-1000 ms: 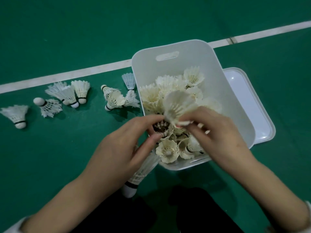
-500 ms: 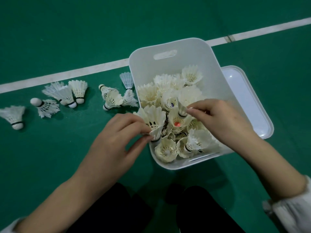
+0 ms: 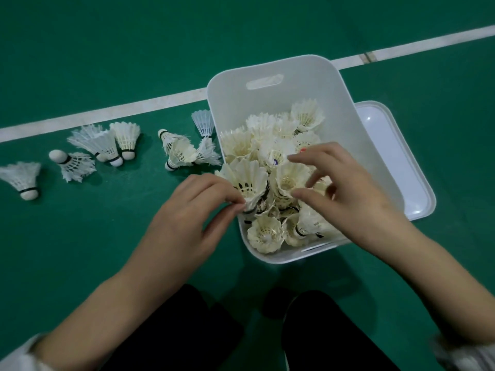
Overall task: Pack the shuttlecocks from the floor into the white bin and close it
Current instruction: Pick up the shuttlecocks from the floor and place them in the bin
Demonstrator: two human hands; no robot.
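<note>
Left hand [image 3: 187, 215] fingers pinch a shuttlecock [image 3: 247, 180] at the white bin [image 3: 267, 103] left rim; right hand [image 3: 348, 202] fingers spread, unclenched, over the heap [image 3: 263, 129] inside; risk: loosely stacked, it may topple out, with floor shuttlecocks [image 3: 117, 145] left of bin unpacked.

I see a smooth, matte green sports floor [image 3: 107, 49] filling the whole view. A white line [image 3: 134, 109] crosses it on a slant, rising toward the right, with a small taped seam [image 3: 368, 57] on it. The light is dim and even.
</note>
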